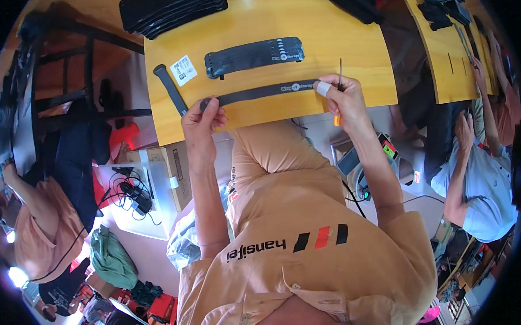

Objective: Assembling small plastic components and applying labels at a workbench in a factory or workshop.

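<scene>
A flat black strap (255, 92) with white print near its right end stretches between my hands above the table's near edge. My left hand (204, 124) pinches its left end between thumb and fingers. At the other end, my right hand (349, 105) grips the strap, a white wrap around one digit. That same hand also holds a thin-shafted tool with an orange handle (337, 120), perhaps a screwdriver or an awl; its metal tip points away from me. Just beyond lies a bundle of similar black straps (250, 58). Another short black strap (172, 90) rests left of it.
The yellow wooden table (347, 41) carries a white printed label (183, 70) and a tall stack of black straps (171, 10) at the far left. A cardboard box (170, 167) and a white bin with cables stand below left. Other people work on both sides.
</scene>
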`<action>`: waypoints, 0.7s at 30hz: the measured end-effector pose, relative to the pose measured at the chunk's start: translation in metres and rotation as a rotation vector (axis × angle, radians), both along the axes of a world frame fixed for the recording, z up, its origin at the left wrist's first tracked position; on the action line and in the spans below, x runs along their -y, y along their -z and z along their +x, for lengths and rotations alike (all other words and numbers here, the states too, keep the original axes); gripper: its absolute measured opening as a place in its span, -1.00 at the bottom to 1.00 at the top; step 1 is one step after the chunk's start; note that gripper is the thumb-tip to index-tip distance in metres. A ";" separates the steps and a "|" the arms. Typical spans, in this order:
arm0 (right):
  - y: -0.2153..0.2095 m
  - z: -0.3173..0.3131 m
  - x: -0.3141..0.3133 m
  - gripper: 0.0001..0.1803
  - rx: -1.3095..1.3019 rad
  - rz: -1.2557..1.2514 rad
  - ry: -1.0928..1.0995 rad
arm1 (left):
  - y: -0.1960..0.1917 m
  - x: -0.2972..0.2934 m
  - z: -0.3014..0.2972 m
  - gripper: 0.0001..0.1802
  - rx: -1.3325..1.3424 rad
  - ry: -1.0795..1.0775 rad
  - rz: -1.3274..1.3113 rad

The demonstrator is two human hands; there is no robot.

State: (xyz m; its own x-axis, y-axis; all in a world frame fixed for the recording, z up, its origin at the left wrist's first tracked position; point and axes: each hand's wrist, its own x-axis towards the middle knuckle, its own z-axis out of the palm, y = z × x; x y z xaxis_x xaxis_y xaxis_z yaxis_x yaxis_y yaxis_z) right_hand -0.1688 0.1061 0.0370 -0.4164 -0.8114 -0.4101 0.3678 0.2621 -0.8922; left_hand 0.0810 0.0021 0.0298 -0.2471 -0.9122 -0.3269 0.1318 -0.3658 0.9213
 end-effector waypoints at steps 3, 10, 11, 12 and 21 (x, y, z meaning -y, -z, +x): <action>0.008 -0.006 0.011 -0.89 -0.037 0.009 0.025 | 0.007 0.013 -0.002 -0.82 0.108 0.038 -0.038; 0.026 -0.014 0.035 -0.88 -0.141 0.011 0.055 | 0.025 0.036 -0.013 -0.85 0.170 0.001 -0.110; 0.029 -0.016 0.037 -0.88 -0.196 -0.016 0.056 | 0.027 0.038 -0.015 -0.86 0.229 -0.026 -0.163; 0.031 -0.017 0.039 -0.88 -0.195 -0.011 0.059 | 0.031 0.040 -0.016 -0.86 0.230 -0.022 -0.158; 0.053 -0.023 0.054 -0.91 -0.358 -0.002 0.058 | 0.037 0.047 -0.029 -0.90 0.361 -0.103 -0.262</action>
